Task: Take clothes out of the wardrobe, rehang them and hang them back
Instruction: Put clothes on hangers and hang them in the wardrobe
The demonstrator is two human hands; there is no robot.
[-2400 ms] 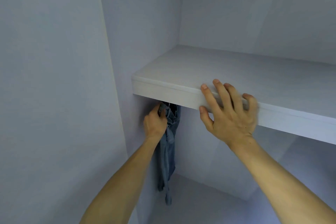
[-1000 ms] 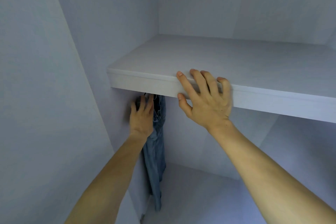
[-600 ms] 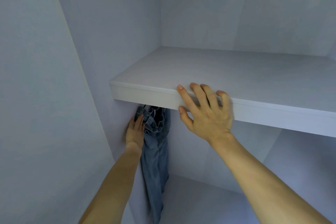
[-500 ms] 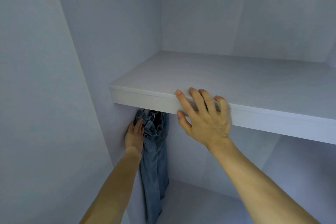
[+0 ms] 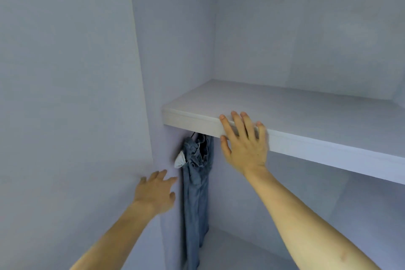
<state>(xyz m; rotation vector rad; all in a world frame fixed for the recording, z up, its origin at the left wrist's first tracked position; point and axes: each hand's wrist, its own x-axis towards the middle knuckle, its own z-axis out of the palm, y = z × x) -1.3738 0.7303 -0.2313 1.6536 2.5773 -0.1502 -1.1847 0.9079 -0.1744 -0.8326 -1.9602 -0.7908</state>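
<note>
Jeans [image 5: 196,182] are hanging by a dark hanger hook [image 5: 193,134] under the shelf [image 5: 306,116], tight against the wardrobe's left wall [image 5: 171,50]. 1 white pocket lining [image 5: 180,159] is sticking out. This placement suggests the garment is already hung back, so this round is probably closing. The left hand [image 5: 155,193] is hovering just beside the jeans, below the waistband, its grip wide, fingers spread and holding nothing; blur is hiding any contact. The right hand [image 5: 245,147] is lying flat on the shelf's front edge, 4 straight fingers over the top and the thumb beneath, likely bracing the body.
</note>
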